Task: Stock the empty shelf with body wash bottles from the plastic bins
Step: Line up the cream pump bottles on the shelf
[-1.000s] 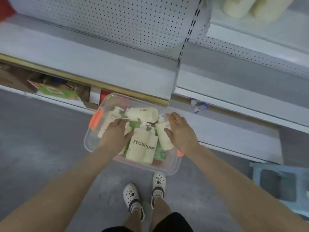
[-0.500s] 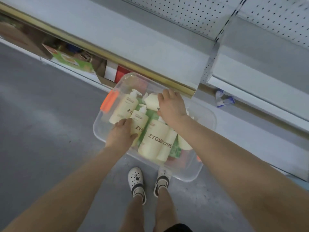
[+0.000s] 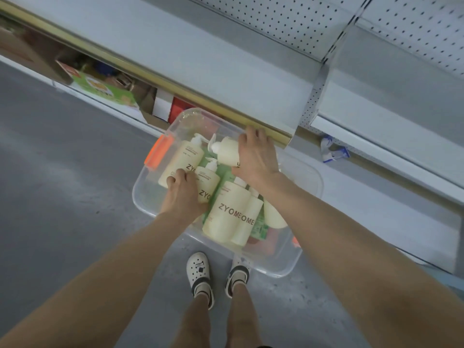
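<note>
The clear plastic bin with orange latches [image 3: 286,267] sits on the grey concrete floor [image 3: 62,197], pushed right up to the foot of the shelving. The empty white metal shelf with the gold front strip [image 3: 200,61] hangs over it, and from up here that gold lip overlaps the bin's far edge, so it's the thing in the way above the bottles. The body wash is in the bin: a bunch of cream pump bottles marked ZYOME [image 3: 226,214], lying flat and piled over some green-labelled packaging [image 3: 259,227].

The right grip [image 3: 256,159] is at the bin's far edge, fingers wrapped over the cream bottle lying crosswise [image 3: 223,151]. Its pump points toward the bin's left edge, and the fingertips are right up at the gold strip. The left grip [image 3: 183,194] lies on the bottom ends of two bottles along the bin's left side with its fingers bent. Honestly can't tell if it's got hold of one or is just resting there.

Other stuff around:
- a green cardboard box [image 3: 105,90] and a red-and-white box [image 3: 170,109] on the low shelf under the empty one
- a crumpled blue-and-white wrapper [image 3: 334,153] on the base shelf to the right
- the white pegboard back panel [image 3: 288,18]
- a pair of white clogs [image 3: 200,272] on the floor at the bin's near edge
</note>
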Tool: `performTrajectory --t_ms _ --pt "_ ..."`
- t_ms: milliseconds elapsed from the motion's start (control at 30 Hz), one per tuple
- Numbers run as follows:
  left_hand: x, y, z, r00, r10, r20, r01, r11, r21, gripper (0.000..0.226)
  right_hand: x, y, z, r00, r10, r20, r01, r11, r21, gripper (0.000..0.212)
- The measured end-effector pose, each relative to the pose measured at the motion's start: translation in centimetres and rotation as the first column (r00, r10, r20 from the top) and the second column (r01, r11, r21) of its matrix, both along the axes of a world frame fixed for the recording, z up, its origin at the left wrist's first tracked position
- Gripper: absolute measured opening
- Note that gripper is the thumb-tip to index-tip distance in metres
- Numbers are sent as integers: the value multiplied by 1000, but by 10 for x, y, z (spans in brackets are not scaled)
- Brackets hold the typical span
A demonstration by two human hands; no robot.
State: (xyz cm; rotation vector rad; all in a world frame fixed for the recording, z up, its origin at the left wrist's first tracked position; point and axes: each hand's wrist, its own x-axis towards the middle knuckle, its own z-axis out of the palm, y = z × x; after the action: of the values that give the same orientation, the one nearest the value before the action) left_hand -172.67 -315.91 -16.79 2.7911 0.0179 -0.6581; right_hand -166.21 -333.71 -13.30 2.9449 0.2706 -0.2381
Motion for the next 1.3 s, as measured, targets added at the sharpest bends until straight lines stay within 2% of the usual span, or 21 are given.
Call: performTrajectory --t_ms 67,100,167,233,300,367,433,533,633,700,767,833,900,967,1033,1100,1300 --pt "3 1 7 998 47 -51 -49 997 -51 74 -5 -10 14 991 -132 -24 134 969 205 70" --pt "5 0 11 994 58 -91 -63 996 -57 72 -8 -16 22 978 -202 -59 210 922 326 69" --pt "10 -3 22 982 55 -179 -65 997 -50 67 -18 -31 35 923 -329 -202 384 728 568 68" --pt "17 -4 32 954 89 -288 -119 989 -88 61 -36 -46 44 838 -377 -394 540 474 695 68" --pt "22 1 43 870 206 -448 -334 915 -227 54 -55 -59 45 761 -383 -523 634 265 727 63" --pt "24 7 57 751 272 -602 -555 754 -351 48 -73 -69 48 706 -363 -608 675 83 733 60" --pt "21 11 70 704 275 -655 -629 669 -395 46 -91 -78 55 665 -336 -667 685 -80 724 55" --pt "14 15 93 727 268 -632 -636 609 -474 43 -115 -85 70 647 -309 -697 651 -252 716 49" --pt "5 14 121 779 238 -581 -600 552 -579 48 -133 -91 86 634 -280 -721 581 -443 683 56" --pt "-1 10 140 830 180 -528 -531 544 -650 51 -141 -94 100 625 -239 -743 534 -563 631 60" --pt "-8 3 160 876 106 -471 -449 539 -713 52 -148 -97 114 624 -216 -751 481 -651 587 56" --pt "-13 -7 177 912 65 -406 -377 528 -761 49 -153 -99 131 639 -245 -729 439 -663 607 46" --pt "-15 -17 190 944 18 -329 -289 527 -799 45 -159 -103 148 665 -289 -689 418 -620 664 39" --pt "-14 -28 203 958 -41 -283 -217 537 -815 56 -165 -110 163 680 -367 -635 396 -544 739 43" --pt "-13 -41 218 960 -70 -271 -188 559 -808 78 -172 -122 180 683 -453 -573 365 -467 805 52" --pt "-13 -57 233 963 -103 -251 -154 553 -819 90 -179 -136 197 679 -529 -509 336 -393 856 52" --pt "-7 -119 280 983 -166 -80 10 482 -876 93 -186 -197 249 679 -667 -307 246 -188 951 51"
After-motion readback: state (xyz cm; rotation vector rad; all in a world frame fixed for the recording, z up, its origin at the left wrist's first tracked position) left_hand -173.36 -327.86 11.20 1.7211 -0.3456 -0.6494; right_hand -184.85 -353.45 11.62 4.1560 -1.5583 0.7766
